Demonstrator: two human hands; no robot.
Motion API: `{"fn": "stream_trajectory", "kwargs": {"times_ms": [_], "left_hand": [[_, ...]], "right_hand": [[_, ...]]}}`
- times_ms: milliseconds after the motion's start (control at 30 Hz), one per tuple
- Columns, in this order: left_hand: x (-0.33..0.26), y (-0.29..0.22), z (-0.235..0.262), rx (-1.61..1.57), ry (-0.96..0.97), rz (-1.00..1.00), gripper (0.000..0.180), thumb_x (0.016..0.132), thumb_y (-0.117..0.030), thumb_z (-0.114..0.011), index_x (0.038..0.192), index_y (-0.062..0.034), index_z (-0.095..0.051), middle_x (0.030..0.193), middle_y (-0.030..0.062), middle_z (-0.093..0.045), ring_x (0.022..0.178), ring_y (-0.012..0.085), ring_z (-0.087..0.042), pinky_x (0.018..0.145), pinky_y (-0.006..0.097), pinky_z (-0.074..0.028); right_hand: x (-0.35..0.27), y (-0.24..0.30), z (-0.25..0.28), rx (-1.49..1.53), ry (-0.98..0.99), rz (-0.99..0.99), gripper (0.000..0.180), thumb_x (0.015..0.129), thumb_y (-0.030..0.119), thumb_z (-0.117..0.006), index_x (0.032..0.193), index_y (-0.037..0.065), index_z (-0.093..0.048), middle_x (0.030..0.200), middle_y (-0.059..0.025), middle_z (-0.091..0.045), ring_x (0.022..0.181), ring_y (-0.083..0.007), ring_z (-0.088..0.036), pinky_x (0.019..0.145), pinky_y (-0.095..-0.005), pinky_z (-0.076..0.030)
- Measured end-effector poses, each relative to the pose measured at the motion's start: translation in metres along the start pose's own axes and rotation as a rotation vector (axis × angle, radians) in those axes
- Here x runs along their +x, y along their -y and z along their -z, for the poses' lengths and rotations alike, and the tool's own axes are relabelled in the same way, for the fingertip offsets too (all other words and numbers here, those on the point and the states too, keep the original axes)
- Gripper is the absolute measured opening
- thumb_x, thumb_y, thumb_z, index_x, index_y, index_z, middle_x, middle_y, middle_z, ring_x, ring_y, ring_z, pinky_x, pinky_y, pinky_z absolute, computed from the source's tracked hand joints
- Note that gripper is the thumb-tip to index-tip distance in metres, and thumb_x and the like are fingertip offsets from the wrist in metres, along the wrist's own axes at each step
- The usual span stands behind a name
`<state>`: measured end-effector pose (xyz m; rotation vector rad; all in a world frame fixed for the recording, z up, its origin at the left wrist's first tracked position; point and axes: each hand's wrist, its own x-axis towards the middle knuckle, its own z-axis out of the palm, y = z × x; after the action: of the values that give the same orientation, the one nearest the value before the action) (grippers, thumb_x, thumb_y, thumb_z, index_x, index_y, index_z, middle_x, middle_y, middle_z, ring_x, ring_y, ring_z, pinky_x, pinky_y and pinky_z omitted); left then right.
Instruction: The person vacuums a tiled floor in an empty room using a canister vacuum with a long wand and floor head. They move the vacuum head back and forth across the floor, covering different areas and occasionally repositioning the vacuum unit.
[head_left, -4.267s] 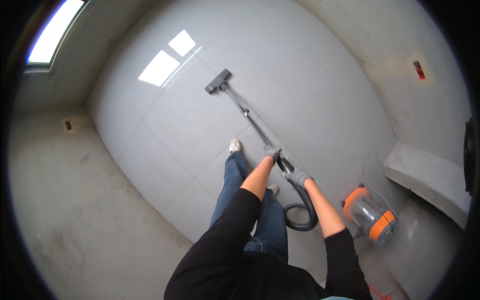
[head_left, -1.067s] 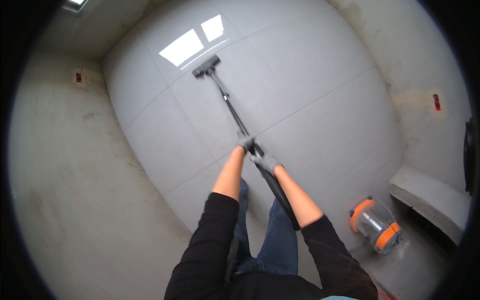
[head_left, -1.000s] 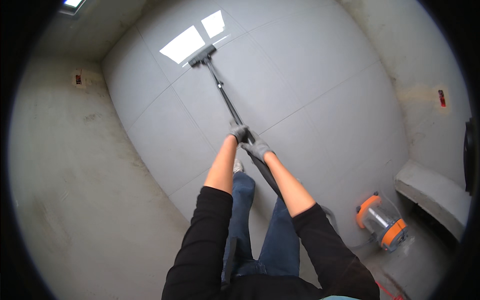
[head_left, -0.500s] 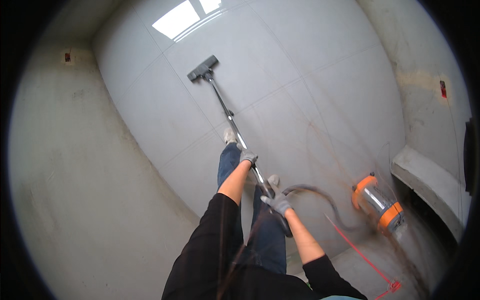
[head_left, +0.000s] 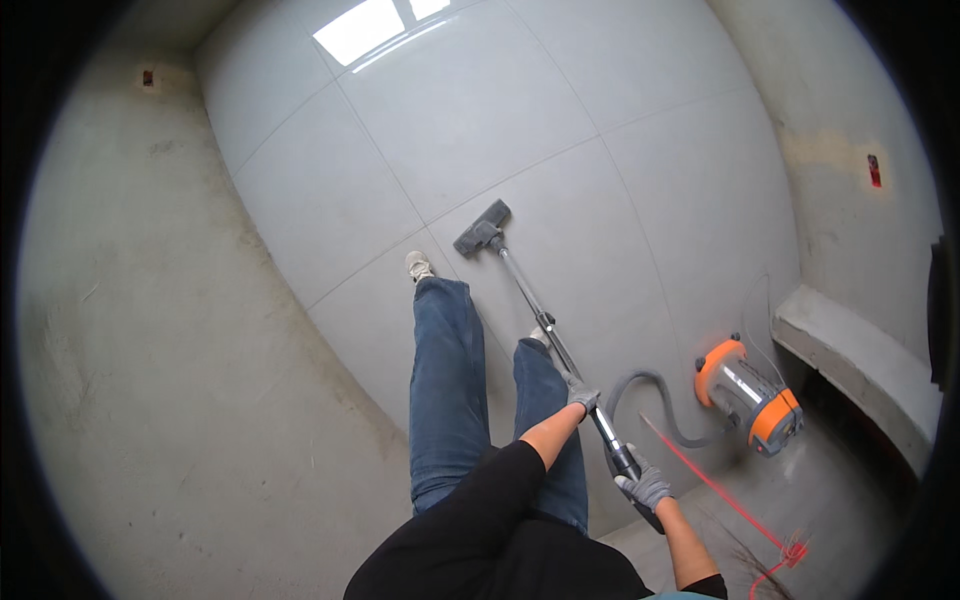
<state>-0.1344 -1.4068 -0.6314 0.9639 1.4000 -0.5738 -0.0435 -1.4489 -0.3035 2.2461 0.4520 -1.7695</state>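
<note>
A vacuum cleaner wand (head_left: 553,340) of shiny metal slants across the tiled floor in front of my legs. Its wide grey floor head (head_left: 482,229) rests on the tiles. My left hand (head_left: 581,395), in a grey glove, is wrapped round the metal tube partway down. Closer to me, my right hand (head_left: 647,485), gloved too, grips the dark handle end of the wand. A grey hose (head_left: 652,378) curves from there to the vacuum cleaner (head_left: 747,395), a steel canister with orange bands, standing to the right.
A bare plastered wall (head_left: 150,330) runs along the left side. On the right, a concrete ledge (head_left: 850,355) juts out beyond the canister. A red cord (head_left: 720,490) lies on the floor near my right arm. Grey tiles (head_left: 520,120) stretch ahead.
Both hands have drawn the wand back toward me and to the right. The floor head has slid nearer across the tiles, and my grips have held.
</note>
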Motion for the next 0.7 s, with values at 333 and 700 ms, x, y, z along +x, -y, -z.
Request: {"fn": "stream_trajectory", "kwargs": {"times_ms": [333,700], "left_hand": [[0.128,-0.152,0.459,-0.356,-0.207,-0.085,0.108,0.078,-0.009,-0.054,0.137,-0.0072,0.036,0.089,0.0187,-0.059,0.073,0.0251,-0.061,0.065,0.037,-0.053],[0.168,-0.273,0.764,-0.251,-0.444,-0.191,0.104,0.079,-0.021,-0.067,0.144,0.0045,0.01,0.135,0.0341,-0.041,0.117,0.0371,-0.052,0.1,0.037,-0.044]], "right_hand": [[0.172,0.384,0.021,0.126,-0.067,0.483,0.082,0.079,0.043,-0.069,0.146,0.015,-0.031,0.134,-0.0224,-0.049,0.123,-0.0339,-0.049,0.102,-0.0381,-0.039],[0.288,0.753,0.066,0.517,0.099,0.639,0.068,0.079,0.036,-0.069,0.137,0.014,-0.042,0.104,-0.0152,-0.063,0.071,-0.0227,-0.064,0.065,-0.0365,-0.054]]}}
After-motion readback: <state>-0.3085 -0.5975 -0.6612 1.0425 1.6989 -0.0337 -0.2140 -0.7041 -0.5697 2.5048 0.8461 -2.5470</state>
